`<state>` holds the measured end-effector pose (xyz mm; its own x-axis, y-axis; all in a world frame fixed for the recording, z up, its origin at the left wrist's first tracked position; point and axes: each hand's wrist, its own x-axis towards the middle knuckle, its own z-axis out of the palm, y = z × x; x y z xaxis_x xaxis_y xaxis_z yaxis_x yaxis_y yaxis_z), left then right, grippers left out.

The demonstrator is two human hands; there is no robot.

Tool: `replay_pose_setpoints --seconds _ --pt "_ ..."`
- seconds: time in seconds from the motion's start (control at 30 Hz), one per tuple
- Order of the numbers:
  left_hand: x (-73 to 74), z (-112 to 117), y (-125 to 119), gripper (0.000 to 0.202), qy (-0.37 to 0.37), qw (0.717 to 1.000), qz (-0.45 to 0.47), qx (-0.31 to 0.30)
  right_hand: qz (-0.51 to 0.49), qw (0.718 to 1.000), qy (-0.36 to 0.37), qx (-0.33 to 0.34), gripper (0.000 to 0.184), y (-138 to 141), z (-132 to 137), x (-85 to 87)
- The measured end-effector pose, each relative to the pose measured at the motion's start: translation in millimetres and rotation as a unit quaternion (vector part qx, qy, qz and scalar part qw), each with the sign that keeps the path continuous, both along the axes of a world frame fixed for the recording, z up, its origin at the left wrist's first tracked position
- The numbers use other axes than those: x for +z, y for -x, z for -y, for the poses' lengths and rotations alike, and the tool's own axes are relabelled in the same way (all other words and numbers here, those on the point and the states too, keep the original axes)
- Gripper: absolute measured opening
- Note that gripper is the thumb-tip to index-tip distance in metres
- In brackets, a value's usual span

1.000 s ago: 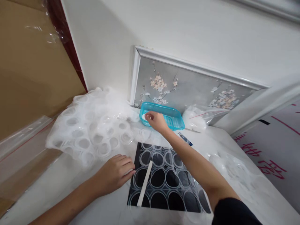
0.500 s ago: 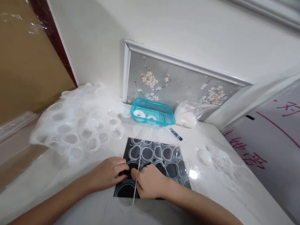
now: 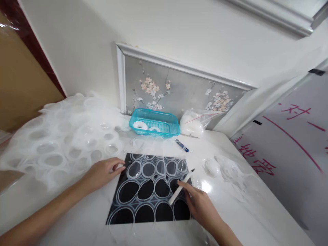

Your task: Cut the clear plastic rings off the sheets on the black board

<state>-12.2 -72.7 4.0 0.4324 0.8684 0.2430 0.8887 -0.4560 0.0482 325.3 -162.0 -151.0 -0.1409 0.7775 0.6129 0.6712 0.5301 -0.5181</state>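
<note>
A black mat (image 3: 151,191) lies on the white table under a clear plastic sheet with oval cut-outs. My right hand (image 3: 198,205) is closed on a thin white stick tool (image 3: 180,188) with a dark tip, slanted over the mat's right side. My left hand (image 3: 104,171) rests at the mat's upper left corner, thumb and fingers pinched at the edge of the clear sheet. A turquoise basket (image 3: 170,128) at the back holds two white rings (image 3: 140,125).
A big heap of clear plastic ring sheets (image 3: 56,143) fills the left of the table. A zip bag of white pieces (image 3: 193,123) and a blue pen (image 3: 181,145) lie near the basket. Crumpled clear plastic (image 3: 225,169) sits at right. A framed flower picture (image 3: 174,92) leans on the wall.
My right hand came back from the basket, took up the white stick at the mat and carried it to the mat's right side. My left hand shifted to the mat's upper left corner.
</note>
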Motion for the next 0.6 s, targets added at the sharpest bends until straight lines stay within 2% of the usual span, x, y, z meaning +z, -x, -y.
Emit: replay_pose_setpoints --seconds 0.13,0.23,0.3,0.37,0.5,0.57,0.6 --pt "12.8 -34.6 -32.1 0.047 -0.008 0.998 -0.035 0.048 -0.006 0.996 -0.044 -0.082 0.025 -20.4 -3.9 -20.5" --pt "14.3 -55.2 -54.2 0.033 -0.006 0.995 -0.077 0.064 -0.012 0.992 -0.061 -0.105 0.013 -23.3 -4.3 -25.8" --pt "16.8 -62.7 -63.5 0.026 -0.009 0.991 -0.109 0.074 -0.012 0.993 -0.047 -0.111 0.004 -21.9 -3.8 -28.7" --pt "24.9 -66.3 -67.3 0.025 -0.02 0.987 -0.133 0.092 -0.027 0.995 -0.015 -0.095 0.013 -21.2 -1.6 -30.3" --pt "50.5 -62.3 -64.4 0.032 -0.05 0.98 -0.14 0.13 -0.085 0.995 0.043 -0.011 0.013 -28.4 10.1 -23.9" --pt "53.5 -50.8 -60.3 0.038 -0.06 0.98 -0.132 0.136 -0.077 0.995 0.061 0.003 0.012 -34.1 17.2 -19.3" --pt "49.5 -41.8 -57.4 0.042 -0.061 0.981 -0.128 0.134 -0.067 0.995 0.069 -0.002 0.011 -36.0 20.1 -18.6"
